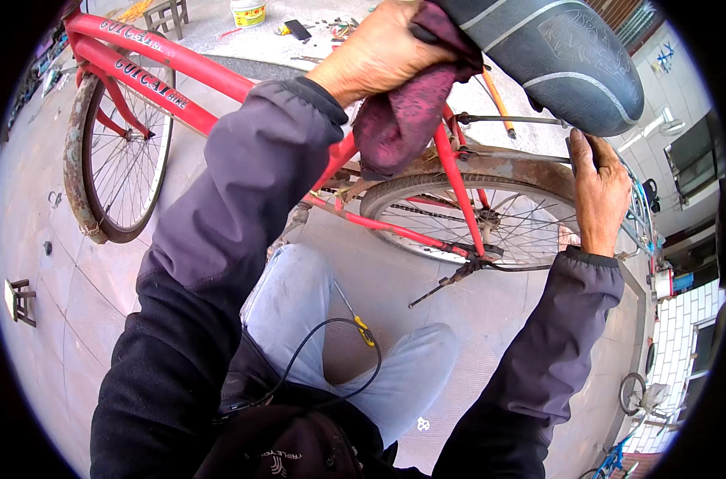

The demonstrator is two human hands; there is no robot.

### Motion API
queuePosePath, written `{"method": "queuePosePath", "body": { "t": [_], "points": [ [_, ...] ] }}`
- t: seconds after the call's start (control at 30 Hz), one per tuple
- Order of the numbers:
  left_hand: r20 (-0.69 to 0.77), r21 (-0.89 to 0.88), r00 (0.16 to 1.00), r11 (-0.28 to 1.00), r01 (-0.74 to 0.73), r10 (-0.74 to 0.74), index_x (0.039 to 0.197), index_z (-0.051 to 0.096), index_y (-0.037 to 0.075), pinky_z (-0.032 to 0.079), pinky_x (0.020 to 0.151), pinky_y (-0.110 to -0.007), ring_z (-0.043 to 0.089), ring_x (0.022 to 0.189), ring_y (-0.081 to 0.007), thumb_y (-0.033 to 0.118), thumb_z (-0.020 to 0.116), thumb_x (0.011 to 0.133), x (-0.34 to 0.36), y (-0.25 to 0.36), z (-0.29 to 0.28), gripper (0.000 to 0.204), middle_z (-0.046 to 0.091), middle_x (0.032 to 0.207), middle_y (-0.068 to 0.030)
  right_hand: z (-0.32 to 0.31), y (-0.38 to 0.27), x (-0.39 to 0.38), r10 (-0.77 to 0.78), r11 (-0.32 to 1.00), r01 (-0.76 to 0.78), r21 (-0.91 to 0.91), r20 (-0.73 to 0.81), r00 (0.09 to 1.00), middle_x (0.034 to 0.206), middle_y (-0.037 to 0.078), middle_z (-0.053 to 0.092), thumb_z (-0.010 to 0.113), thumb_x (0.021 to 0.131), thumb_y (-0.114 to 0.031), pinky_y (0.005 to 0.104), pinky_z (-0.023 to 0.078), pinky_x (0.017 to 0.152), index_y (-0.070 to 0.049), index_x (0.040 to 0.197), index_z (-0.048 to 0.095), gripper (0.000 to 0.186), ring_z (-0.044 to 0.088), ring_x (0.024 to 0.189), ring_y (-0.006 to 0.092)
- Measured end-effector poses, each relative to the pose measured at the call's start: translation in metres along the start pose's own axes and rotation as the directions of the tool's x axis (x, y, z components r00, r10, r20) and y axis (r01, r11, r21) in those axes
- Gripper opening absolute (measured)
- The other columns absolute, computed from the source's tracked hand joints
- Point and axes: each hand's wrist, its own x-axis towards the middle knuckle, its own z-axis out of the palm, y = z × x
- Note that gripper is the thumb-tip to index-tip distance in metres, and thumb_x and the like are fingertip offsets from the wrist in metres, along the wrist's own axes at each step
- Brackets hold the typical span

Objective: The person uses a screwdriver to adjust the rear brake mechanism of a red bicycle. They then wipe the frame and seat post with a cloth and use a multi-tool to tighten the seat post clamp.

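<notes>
A red bicycle frame (189, 76) stands across in front of me, with a black saddle (558, 52) at the upper right. My left hand (391, 52) is closed on a maroon patterned cloth (403, 120), up against the front of the saddle, and the cloth hangs down over the frame. Beneath the saddle is a rusty rear mudguard (507, 164) over the rear wheel (491, 215). My right hand (602, 188) grips the back end of the rear rack (510, 120); its fingertips are partly hidden behind the rack's dark end.
A rusty front wheel (128, 144) stands at the left. Yellow-handled tool (364, 330) and a black cable lie by my knees. Behind the bicycle are a white bucket (248, 13), a dark phone-like slab (297, 29) and scattered tools. A small stool (20, 303) stands far left.
</notes>
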Motion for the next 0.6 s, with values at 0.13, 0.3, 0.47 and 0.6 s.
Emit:
{"method": "queuePosePath", "body": {
  "t": [0.13,0.3,0.47,0.6],
  "points": [
    [-0.189,0.784,0.808,0.582,-0.218,0.558,0.093,0.053,-0.001,0.049,0.068,-0.045,0.057,0.083,-0.0445,0.004,0.065,0.066,-0.027,-0.015,0.027,0.03,0.059,0.086,-0.0252,-0.004,0.002,0.001,-0.011,1.0,0.011,-0.009,0.007,1.0,0.096,0.013,0.069,0.06,0.086,-0.044,0.0369,0.048,0.082,-0.008,0.103,0.07,0.041,0.065,0.092,0.0285],
    [-0.208,0.723,0.817,0.647,-0.242,0.538,0.102,0.05,-0.002,0.047,0.075,-0.043,0.057,0.085,-0.0423,0.0,0.062,0.068,-0.047,-0.034,0.017,0.036,0.058,0.089,-0.0223,-0.004,0.0,-0.003,-0.044,0.999,0.044,0.0,-0.032,0.998,0.094,0.013,0.069,0.059,0.086,-0.042,0.0357,0.048,0.08,-0.007,0.101,0.07,0.039,0.066,0.09,0.0275],
    [-0.24,0.598,0.943,0.801,-0.043,0.229,0.103,0.056,0.001,0.049,0.077,-0.036,0.063,0.086,-0.032,0.004,0.063,0.075,-0.092,-0.061,-0.009,0.029,0.064,0.091,-0.0166,-0.002,0.002,0.0,-0.079,0.997,0.079,0.006,-0.036,0.996,0.092,0.012,0.069,0.06,0.086,-0.04,0.0363,0.048,0.078,-0.008,0.1,0.07,0.036,0.066,0.087,0.0289],
    [-0.238,0.536,0.965,0.844,0.034,0.111,0.102,0.056,0.002,0.048,0.078,-0.035,0.063,0.086,-0.0284,0.007,0.063,0.076,-0.088,-0.053,-0.009,0.027,0.063,0.092,-0.0148,0.0,0.004,-0.001,-0.076,0.997,0.074,-0.029,-0.057,0.996,0.092,0.012,0.069,0.06,0.085,-0.039,0.0365,0.048,0.078,-0.009,0.1,0.07,0.035,0.066,0.087,0.0295]
  ]
}}
